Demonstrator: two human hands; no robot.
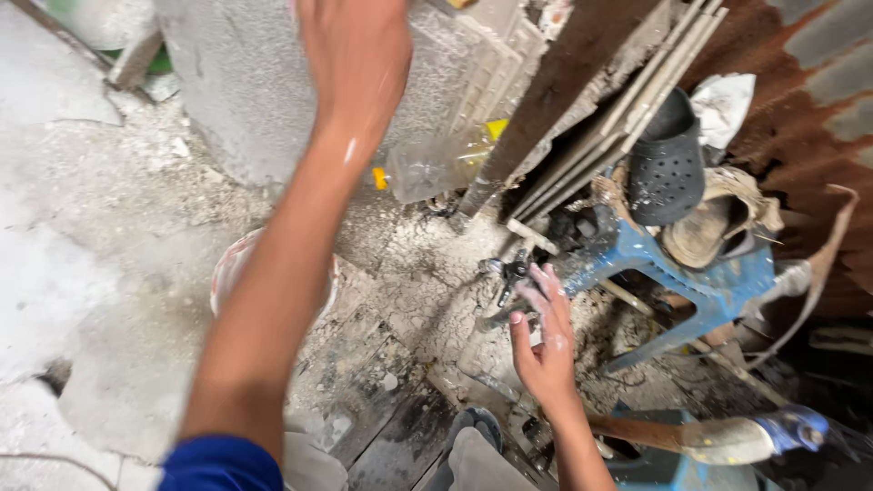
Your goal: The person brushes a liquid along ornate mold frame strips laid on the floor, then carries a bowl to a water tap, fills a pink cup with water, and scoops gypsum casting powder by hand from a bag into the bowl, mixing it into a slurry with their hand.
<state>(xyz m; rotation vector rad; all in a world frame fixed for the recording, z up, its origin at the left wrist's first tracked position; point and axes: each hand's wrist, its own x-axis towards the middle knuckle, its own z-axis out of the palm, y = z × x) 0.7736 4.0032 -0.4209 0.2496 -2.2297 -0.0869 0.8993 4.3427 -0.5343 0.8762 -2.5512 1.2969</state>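
Note:
My left hand (353, 56) is raised high in front of the grey concrete block (241, 82); its fingers run out of the top of the frame, so what it holds is hidden. My left arm crosses over a round pale bucket (229, 265) on the dusty floor. My right hand (544, 338) reaches down with fingers apart and touches a small dark metal fitting (511, 273) lying in the rubble. White dust coats the fingers of that hand.
A blue plastic stool (705, 282) lies on its side at right, with a black perforated clog (666, 164) and worn shoes on it. Planks (582, 118) lean against the wall. A clear plastic bottle (436, 164) lies behind. A blue-gripped tool handle (727, 438) lies lower right.

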